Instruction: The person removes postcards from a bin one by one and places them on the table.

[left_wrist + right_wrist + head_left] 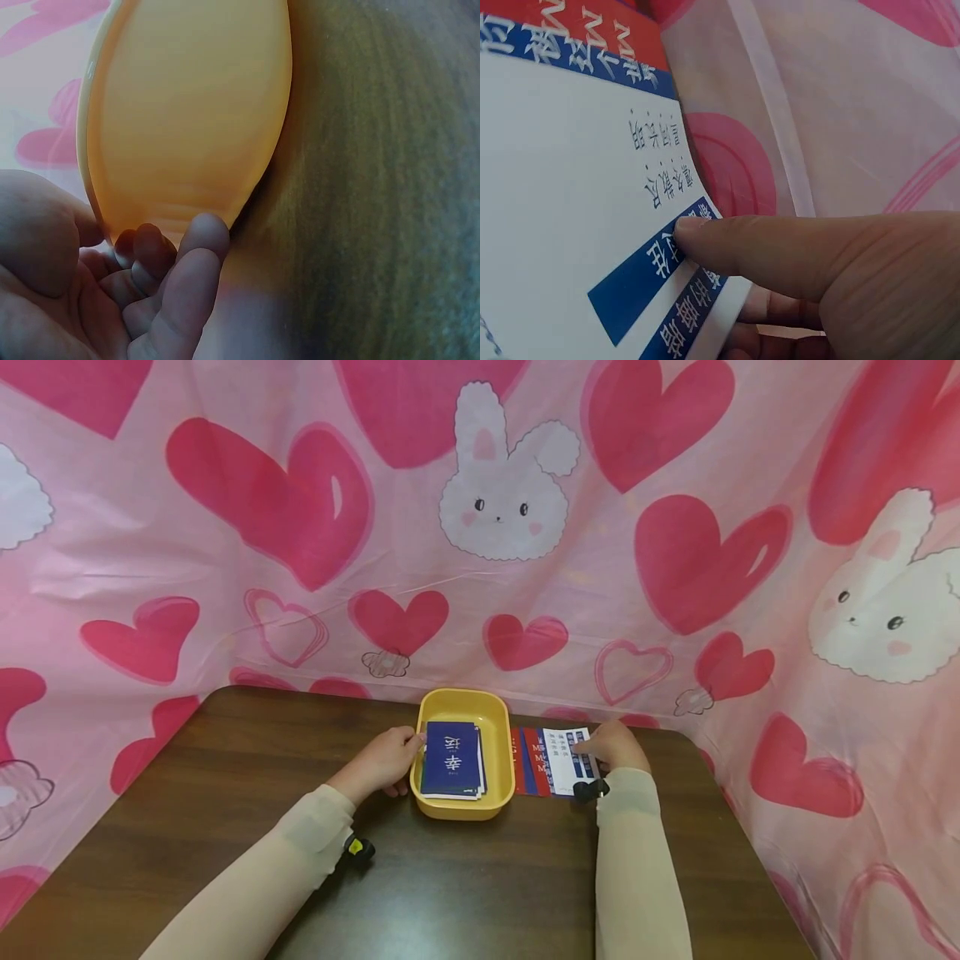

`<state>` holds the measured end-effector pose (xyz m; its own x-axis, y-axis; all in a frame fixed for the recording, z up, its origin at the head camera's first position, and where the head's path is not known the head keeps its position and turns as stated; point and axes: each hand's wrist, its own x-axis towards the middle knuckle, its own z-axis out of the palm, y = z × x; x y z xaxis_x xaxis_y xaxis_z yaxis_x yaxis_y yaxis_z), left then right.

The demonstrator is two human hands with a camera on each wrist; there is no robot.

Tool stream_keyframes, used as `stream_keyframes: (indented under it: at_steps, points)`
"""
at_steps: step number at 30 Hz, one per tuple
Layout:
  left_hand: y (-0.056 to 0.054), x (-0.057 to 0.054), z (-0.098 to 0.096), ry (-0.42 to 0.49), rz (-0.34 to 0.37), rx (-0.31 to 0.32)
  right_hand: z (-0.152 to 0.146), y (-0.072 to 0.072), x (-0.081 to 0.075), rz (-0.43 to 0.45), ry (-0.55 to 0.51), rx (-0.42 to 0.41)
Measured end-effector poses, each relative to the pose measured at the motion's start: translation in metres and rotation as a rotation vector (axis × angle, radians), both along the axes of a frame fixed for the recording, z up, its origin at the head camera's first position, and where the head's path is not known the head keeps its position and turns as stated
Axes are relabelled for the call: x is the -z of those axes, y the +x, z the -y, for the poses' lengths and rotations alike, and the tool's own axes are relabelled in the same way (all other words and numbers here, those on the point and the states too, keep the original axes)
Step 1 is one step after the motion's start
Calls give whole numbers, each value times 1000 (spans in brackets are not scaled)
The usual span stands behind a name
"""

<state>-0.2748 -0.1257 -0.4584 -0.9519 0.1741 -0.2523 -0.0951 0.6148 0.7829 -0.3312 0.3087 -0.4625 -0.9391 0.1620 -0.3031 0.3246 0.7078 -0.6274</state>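
Observation:
A yellow plastic basin (pixel 498 760) stands on the table near its far edge, with a stack of blue-topped cards (pixel 452 760) inside. My left hand (pixel 382 760) grips the basin's left rim, its thumb over the edge and fingers against the outer wall, as the left wrist view shows. Right of the basin lies a fanned row of printed cards (pixel 531 764), red and blue. At the row's right end my right hand (pixel 618 746) pinches a white card with blue bands (pixel 577 150), thumb on top and fingers beneath. The white card overlaps the red and blue ones.
The brown wooden table (pixel 450 893) extends toward me and to both sides. Behind it hangs a pink curtain (pixel 405 552) with hearts and rabbits, close to the far edge.

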Motion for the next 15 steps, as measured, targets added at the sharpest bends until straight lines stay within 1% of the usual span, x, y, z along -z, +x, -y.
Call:
stream_keyframes:
  at_steps: [1,2,7,11,15]
  points:
    - [0,0,0,1,-3,2,1,0,1,-7,9,6]
    - [0,0,0,1,-6,5,9,7,-9,-2,26,26]
    - [0,1,0,5,-8,8,9,9,-11,-7,55,23]
    - [-1,1,1,6,-4,5,7,5,-15,-21,67,2]
    - [-1,1,1,7,-4,2,8,-1,-22,-80,86,-51]
